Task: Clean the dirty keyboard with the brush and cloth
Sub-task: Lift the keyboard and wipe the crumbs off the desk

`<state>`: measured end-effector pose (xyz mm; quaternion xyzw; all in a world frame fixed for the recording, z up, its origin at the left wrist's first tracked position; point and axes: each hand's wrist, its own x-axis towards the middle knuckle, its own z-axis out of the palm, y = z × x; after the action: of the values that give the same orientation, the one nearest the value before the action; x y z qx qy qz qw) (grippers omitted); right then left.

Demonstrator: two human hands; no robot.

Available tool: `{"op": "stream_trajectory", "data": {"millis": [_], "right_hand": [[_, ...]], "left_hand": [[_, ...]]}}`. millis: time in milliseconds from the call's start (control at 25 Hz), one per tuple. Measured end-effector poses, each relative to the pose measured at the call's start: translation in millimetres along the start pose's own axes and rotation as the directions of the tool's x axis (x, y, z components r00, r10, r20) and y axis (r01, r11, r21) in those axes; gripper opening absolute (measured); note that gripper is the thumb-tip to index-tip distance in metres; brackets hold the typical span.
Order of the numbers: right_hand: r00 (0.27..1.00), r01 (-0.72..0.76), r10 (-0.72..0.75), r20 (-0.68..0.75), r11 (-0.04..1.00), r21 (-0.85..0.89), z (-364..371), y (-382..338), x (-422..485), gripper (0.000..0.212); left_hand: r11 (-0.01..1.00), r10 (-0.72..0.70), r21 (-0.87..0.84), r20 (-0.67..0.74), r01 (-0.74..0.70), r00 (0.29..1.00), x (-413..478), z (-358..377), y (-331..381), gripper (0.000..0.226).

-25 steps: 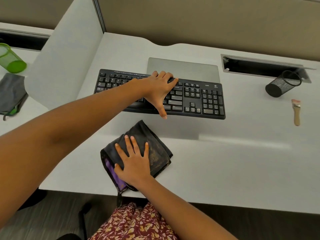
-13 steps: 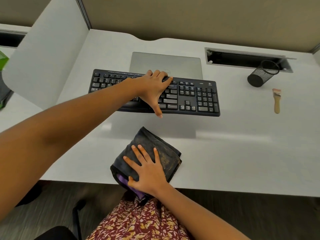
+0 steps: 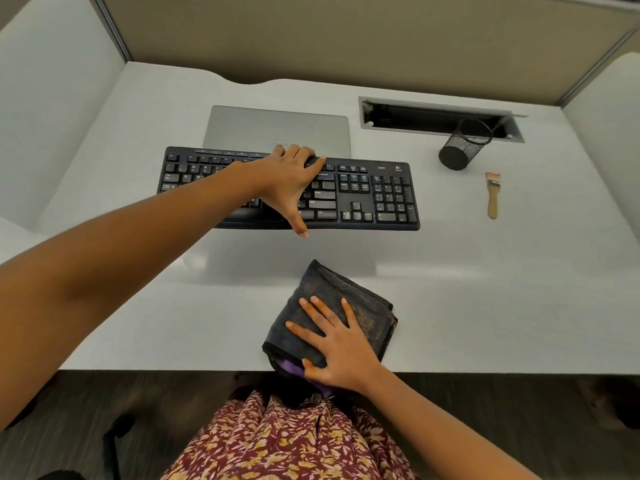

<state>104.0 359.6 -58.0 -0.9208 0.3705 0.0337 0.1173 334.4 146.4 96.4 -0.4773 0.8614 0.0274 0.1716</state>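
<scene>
A black keyboard (image 3: 377, 195) lies across the middle of the white desk (image 3: 485, 289). My left hand (image 3: 287, 181) spans its centre, fingers hooked over the far edge and thumb reaching past the near edge. A folded dark cloth (image 3: 367, 306) with dusty marks and a purple inner layer lies at the desk's front edge. My right hand (image 3: 339, 348) presses flat on it with straight, spread fingers. The small wooden-handled brush (image 3: 492, 195) lies untouched on the desk to the right of the keyboard.
A closed grey laptop (image 3: 277, 128) sits right behind the keyboard. A black mesh pen cup (image 3: 462, 147) lies tipped on its side by the open cable slot (image 3: 433, 116) at the back right. Partition walls enclose the desk on three sides.
My right hand has slid the cloth to the right along the desk's front edge. My left hand has kept its hold on the keyboard. The view has shifted.
</scene>
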Motion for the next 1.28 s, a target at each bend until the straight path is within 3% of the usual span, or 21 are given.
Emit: {"op": "stream_trajectory", "data": {"millis": [280,520,760,960,1080,1280], "right_hand": [[0.997,-0.082,0.082,-0.010,0.996,-0.027,-8,82,-44,0.072],[0.951,-0.310,0.310,-0.025,0.951,-0.003,-16,153,-70,0.073],[0.824,-0.560,0.562,-0.069,0.827,0.055,-23,219,-92,0.072],[0.659,-0.747,0.750,-0.050,0.661,0.064,-29,271,-110,0.074],[0.585,-0.805,0.810,-0.040,0.586,0.094,-33,294,-119,0.071],[0.530,-0.840,0.848,-0.019,0.528,0.122,-40,313,-128,0.069]], "left_hand": [[1.000,-0.010,0.004,0.020,0.010,1.000,28,-4,22,0.147],[1.000,-0.010,0.007,0.032,0.010,0.999,44,-4,37,0.147],[1.000,-0.011,0.012,0.034,0.011,0.999,54,-8,50,0.148],[1.000,-0.019,0.009,0.042,0.018,0.999,56,-6,59,0.147],[1.000,-0.027,0.004,0.056,0.027,0.998,55,-2,64,0.147],[0.999,-0.038,-0.005,0.073,0.038,0.997,49,7,68,0.148]]}}
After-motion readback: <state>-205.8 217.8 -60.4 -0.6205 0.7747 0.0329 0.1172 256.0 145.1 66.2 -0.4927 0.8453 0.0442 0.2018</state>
